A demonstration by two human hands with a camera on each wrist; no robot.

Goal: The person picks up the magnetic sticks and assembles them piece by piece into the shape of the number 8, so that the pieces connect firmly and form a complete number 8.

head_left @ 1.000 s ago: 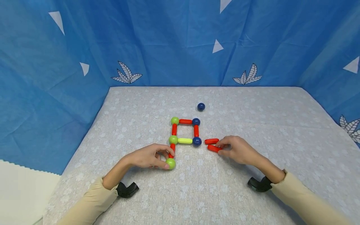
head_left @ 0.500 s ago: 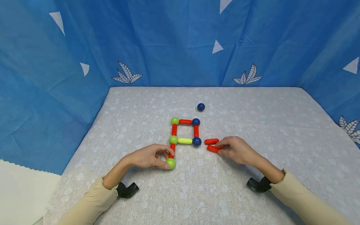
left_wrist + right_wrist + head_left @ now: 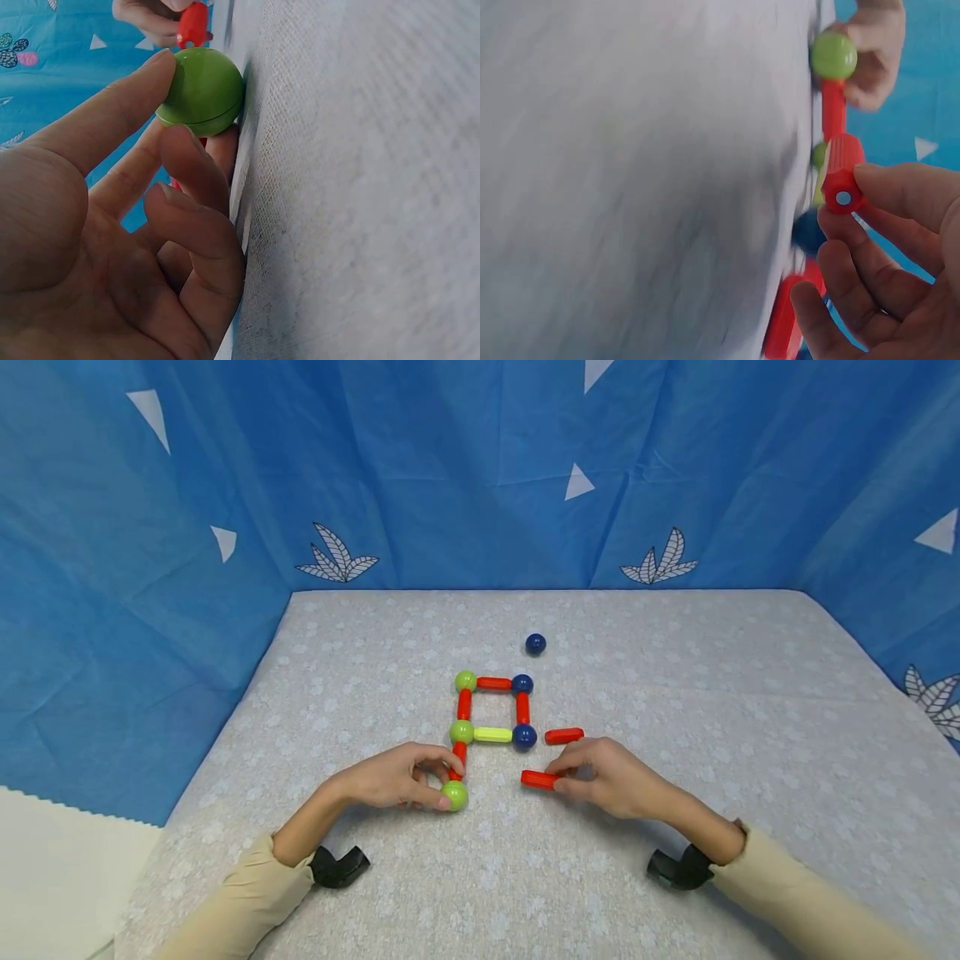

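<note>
My left hand (image 3: 401, 777) grips the lower end of a joined shape, its thumb on a green ball (image 3: 454, 796) and its fingertips at the red stick (image 3: 459, 760) above that ball. In the left wrist view the green ball (image 3: 202, 90) touches the thumb tip. The shape continues into a square of red sticks, one yellow-green stick (image 3: 492, 735), green balls and blue balls (image 3: 524, 737). My right hand (image 3: 611, 777) pinches a loose red stick (image 3: 539, 779) between thumb and fingers, right of the green ball and apart from it. The right wrist view shows this stick (image 3: 843, 176) end-on.
Another red stick (image 3: 564, 736) lies just right of the square's lower blue ball. A loose blue ball (image 3: 536, 644) sits behind the square. A patterned cloth (image 3: 675, 660) covers the table, and a blue curtain (image 3: 465, 485) hangs along its back.
My right hand has moved left and toward me with the pinched red stick, away from the other loose red stick, which stays put. The left hand keeps its place.
</note>
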